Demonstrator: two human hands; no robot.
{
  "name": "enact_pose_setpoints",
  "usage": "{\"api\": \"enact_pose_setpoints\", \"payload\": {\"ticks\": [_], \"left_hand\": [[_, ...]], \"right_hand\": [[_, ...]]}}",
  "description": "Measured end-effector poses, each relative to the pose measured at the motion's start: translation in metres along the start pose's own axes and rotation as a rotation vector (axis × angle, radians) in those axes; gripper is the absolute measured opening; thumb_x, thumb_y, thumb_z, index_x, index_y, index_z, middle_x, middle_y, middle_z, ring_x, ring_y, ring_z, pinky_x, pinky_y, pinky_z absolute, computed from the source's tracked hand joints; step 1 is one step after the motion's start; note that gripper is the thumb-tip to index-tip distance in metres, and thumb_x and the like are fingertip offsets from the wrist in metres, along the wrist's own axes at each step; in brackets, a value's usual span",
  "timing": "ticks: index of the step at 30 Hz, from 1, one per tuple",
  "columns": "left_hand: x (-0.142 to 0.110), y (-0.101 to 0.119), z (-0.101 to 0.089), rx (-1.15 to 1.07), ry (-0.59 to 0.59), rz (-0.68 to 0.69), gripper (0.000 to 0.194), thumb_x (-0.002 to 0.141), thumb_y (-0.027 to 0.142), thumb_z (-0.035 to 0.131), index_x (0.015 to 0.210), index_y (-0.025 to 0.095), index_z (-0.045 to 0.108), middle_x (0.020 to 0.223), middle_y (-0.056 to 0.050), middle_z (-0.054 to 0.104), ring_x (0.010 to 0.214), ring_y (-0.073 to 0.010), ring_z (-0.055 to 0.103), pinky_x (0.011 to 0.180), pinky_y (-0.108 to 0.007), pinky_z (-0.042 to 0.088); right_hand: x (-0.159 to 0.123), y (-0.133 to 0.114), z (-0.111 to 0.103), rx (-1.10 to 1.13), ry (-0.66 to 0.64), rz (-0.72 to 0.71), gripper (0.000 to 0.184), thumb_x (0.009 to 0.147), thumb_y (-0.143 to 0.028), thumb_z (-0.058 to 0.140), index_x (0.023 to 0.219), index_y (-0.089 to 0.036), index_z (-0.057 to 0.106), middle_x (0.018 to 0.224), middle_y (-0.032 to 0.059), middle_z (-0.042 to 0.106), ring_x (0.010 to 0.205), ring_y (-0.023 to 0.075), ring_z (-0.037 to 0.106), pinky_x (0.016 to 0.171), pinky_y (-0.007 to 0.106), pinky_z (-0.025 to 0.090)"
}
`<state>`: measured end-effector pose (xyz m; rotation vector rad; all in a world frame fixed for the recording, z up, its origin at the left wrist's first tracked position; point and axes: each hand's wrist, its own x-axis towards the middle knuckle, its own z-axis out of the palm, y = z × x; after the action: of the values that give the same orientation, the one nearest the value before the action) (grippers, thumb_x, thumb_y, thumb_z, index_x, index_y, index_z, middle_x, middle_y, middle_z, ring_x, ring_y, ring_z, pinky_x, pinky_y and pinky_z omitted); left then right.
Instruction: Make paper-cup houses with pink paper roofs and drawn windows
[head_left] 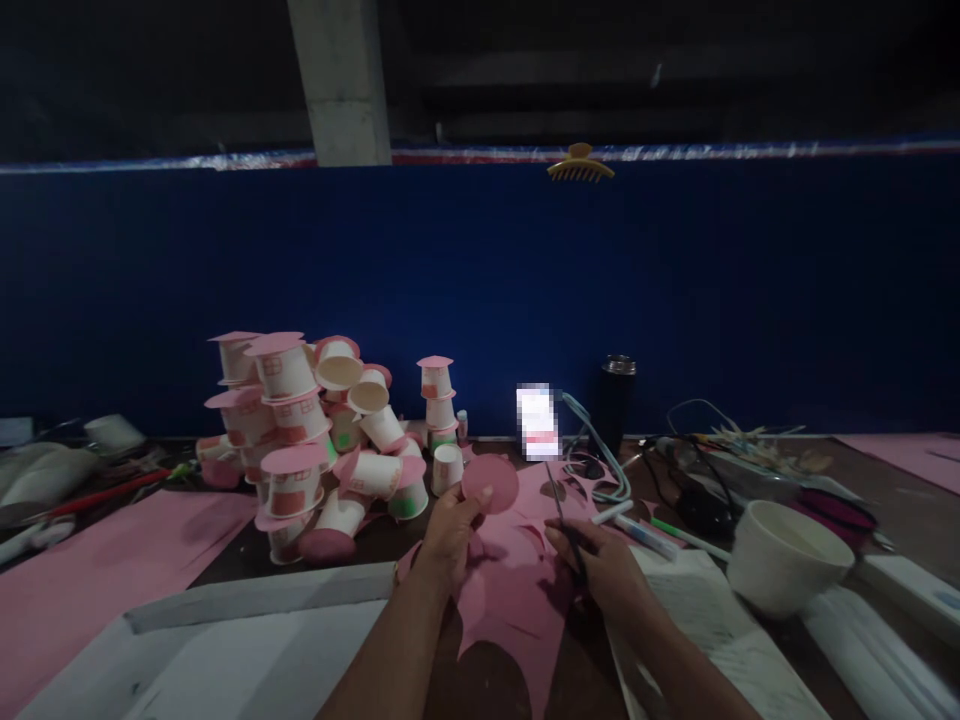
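Note:
A round pink paper disc (491,484) is pinched between the thumb and fingers of my left hand (450,530), above the table's middle. My right hand (596,560) is closed around dark scissors (557,495), their blades pointing up and away; whether the blades are apart is hard to see. Beneath and between both hands lies pink paper (514,595) with curved cut edges and scraps. Just beyond my left hand stands a small white paper cup (448,467). Left of it are stacked and toppled paper cups (292,420) with pink paper tops.
A white box lid (262,590) sits front left, beside pink sheets (112,560). Behind stand a lit phone (538,425) with a cable and a dark bottle (616,400). At right are a white cup (784,560), markers (649,538) and papers (697,610). A blue partition (480,260) closes the back.

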<state>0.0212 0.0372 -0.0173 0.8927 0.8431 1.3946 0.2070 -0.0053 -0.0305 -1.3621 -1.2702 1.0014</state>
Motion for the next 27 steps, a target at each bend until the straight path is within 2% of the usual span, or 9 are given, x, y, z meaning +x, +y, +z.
{"api": "enact_pose_setpoints", "payload": {"ticks": [4,8,16,21,27], "left_hand": [[0.004,-0.0067,-0.0036,-0.01,0.01,0.01,0.041,0.06,0.038,0.077,0.091,0.015,0.064,0.073,-0.001,0.064,0.059,-0.0093,0.052,0.057,-0.023,0.047],[0.0068,-0.0109,-0.0062,0.001,0.019,0.025,0.039,0.059,0.036,0.078,0.088,0.013,0.064,0.069,0.0,0.062,0.055,-0.0087,0.051,0.052,-0.022,0.047],[0.0007,-0.0061,-0.0015,0.031,0.03,-0.023,0.037,0.06,0.034,0.076,0.088,0.014,0.062,0.057,0.004,0.055,0.046,-0.0082,0.048,0.04,-0.02,0.043],[0.0002,-0.0044,-0.001,0.049,0.014,-0.036,0.039,0.06,0.033,0.076,0.09,0.014,0.061,0.06,0.003,0.056,0.048,-0.0094,0.05,0.042,-0.022,0.045],[0.002,-0.0097,-0.0042,0.066,-0.004,-0.016,0.04,0.057,0.037,0.078,0.087,0.014,0.063,0.068,0.0,0.063,0.055,-0.0109,0.054,0.051,-0.024,0.047]], "right_hand": [[-0.0017,-0.0029,0.0002,-0.006,0.007,0.023,0.043,0.07,-0.046,0.068,0.098,-0.013,0.071,0.061,0.0015,0.065,0.046,0.012,0.054,0.036,0.02,0.039],[-0.0024,-0.0025,0.0009,-0.006,-0.002,0.046,0.043,0.07,-0.046,0.068,0.098,-0.014,0.071,0.059,0.0004,0.063,0.041,0.011,0.052,0.032,0.02,0.038],[-0.0034,-0.0053,0.001,-0.006,-0.009,0.063,0.039,0.069,-0.043,0.069,0.096,-0.015,0.071,0.058,-0.0004,0.062,0.042,0.0097,0.05,0.029,0.018,0.04],[-0.005,-0.0099,0.0012,0.011,-0.01,0.056,0.036,0.068,-0.041,0.07,0.093,-0.014,0.071,0.054,-0.0015,0.06,0.04,0.0085,0.048,0.029,0.017,0.038],[-0.0026,-0.0004,0.0024,0.036,-0.014,0.038,0.044,0.068,-0.046,0.069,0.099,-0.014,0.069,0.057,-0.0015,0.06,0.041,0.0091,0.049,0.028,0.017,0.037]]}}
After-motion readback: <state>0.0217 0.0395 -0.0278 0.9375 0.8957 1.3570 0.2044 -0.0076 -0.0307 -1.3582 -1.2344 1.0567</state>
